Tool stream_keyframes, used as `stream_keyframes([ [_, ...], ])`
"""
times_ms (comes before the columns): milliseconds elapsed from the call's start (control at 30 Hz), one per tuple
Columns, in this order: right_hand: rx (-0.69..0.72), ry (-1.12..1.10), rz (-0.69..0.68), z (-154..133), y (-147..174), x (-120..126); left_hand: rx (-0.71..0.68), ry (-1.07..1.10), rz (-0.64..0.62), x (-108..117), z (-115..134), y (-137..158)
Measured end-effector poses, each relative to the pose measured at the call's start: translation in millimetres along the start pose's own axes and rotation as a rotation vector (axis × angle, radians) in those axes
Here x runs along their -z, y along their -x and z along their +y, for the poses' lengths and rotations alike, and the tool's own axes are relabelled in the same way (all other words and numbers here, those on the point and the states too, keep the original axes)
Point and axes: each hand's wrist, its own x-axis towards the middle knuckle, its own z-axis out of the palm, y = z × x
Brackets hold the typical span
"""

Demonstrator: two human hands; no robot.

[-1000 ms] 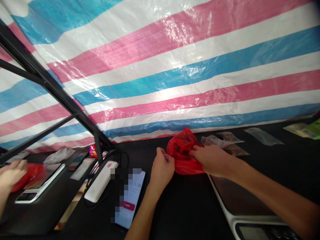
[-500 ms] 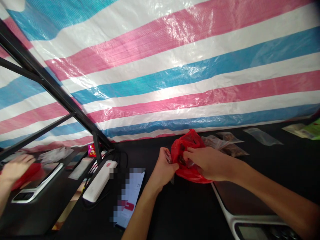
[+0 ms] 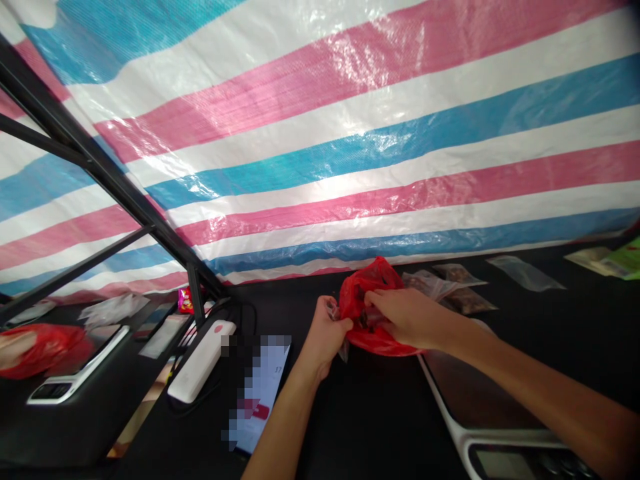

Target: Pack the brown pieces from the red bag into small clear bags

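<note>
A crumpled red plastic bag [image 3: 383, 343] stands with its mouth open at the left back corner of a kitchen scale [image 3: 480, 393]. My right hand [image 3: 400, 310] reaches into the mouth, its fingers bent together around dark contents too small to name. To the left of the bag, my left hand [image 3: 327, 340] is closed on a small clear plastic bag [image 3: 343, 351], which shows above and below the fingers. The left thumb points toward the red bag's rim.
Clear packets of brown pieces [image 3: 467, 300] and a flat clear bag [image 3: 527, 273] lie behind the scale. A phone [image 3: 263, 393] and a white power strip [image 3: 201, 363] lie left. Beyond the black metal frame [image 3: 120, 193], another person's hand [image 3: 17, 350] is at a red bag [image 3: 60, 350].
My hands and the red bag have shifted slightly left, and my right fingers sit a little deeper in its mouth. The other person's hand has moved down behind their red bag.
</note>
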Motion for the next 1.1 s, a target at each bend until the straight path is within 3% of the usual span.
stream_keyframes([
  [333,-0.023,-0.005,-0.013,-4,-1,1,-0.013,0.245,0.032,-6,4,0],
  [633,-0.057,0.020,-0.001,-4,-3,-1,-0.028,0.222,0.051,-5,3,1],
  [900,-0.007,-0.001,0.053,-3,-1,1,0.006,0.290,-0.038,-6,12,5],
  [1100,-0.010,-0.085,0.012,-3,1,-1,0.006,0.224,-0.012,-3,7,1],
])
